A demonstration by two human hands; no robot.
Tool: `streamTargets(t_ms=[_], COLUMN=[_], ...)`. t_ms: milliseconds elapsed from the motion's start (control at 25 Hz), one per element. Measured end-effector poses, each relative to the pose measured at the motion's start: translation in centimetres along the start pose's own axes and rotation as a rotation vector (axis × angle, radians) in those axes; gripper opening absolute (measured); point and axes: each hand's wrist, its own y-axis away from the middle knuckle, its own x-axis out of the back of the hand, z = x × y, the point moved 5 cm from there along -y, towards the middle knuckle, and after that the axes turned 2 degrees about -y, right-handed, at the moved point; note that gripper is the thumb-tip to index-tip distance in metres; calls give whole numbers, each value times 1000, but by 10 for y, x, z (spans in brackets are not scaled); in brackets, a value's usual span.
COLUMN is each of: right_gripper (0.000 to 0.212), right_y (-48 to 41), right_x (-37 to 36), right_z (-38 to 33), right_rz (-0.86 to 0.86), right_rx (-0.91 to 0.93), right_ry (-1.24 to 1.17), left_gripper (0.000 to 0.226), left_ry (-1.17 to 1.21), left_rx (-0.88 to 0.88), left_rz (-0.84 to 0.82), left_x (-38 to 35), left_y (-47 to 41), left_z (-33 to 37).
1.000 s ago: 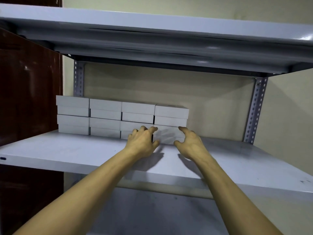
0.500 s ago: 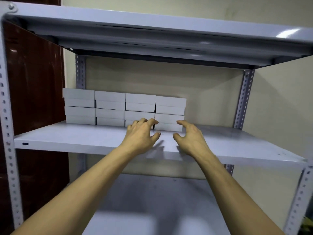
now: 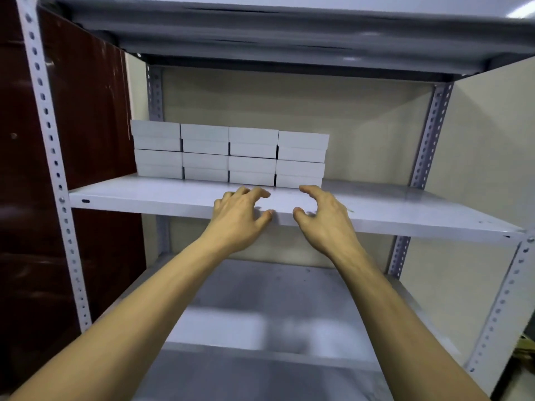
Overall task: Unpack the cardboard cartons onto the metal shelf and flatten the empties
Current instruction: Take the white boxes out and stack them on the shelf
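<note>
A glossy, dark reddish-brown panel (image 3: 86,134) fills the left side, catching faint reflections. A plain cream wall (image 3: 289,105) runs across the back and along the right. At the lower right edge sits a yellowish-brown object (image 3: 525,350) — too cropped to identify.

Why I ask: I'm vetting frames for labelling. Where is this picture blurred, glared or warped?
Head view: the lower shelf is smeared with blur; head view, upper right: glare streaks the top shelf; head view: the left upright leans, a wide-angle warp; head view: the white boxes, left hand and right hand look fairly sharp.
</note>
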Motion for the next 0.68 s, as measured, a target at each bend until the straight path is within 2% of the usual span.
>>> streamTargets(t_ms=[360, 680], right_gripper=[47, 42], right_y=[42, 107], right_x=[-28, -82], right_z=[-2, -7], right_rz=[-132, -252], right_rx=[87, 79], right_ry=[-120, -270], left_gripper=[40, 37], left_ry=[-42, -106], left_rx=[157, 309], left_rz=[29, 29], left_x=[9, 21], left_y=[71, 167], left_z=[-10, -30])
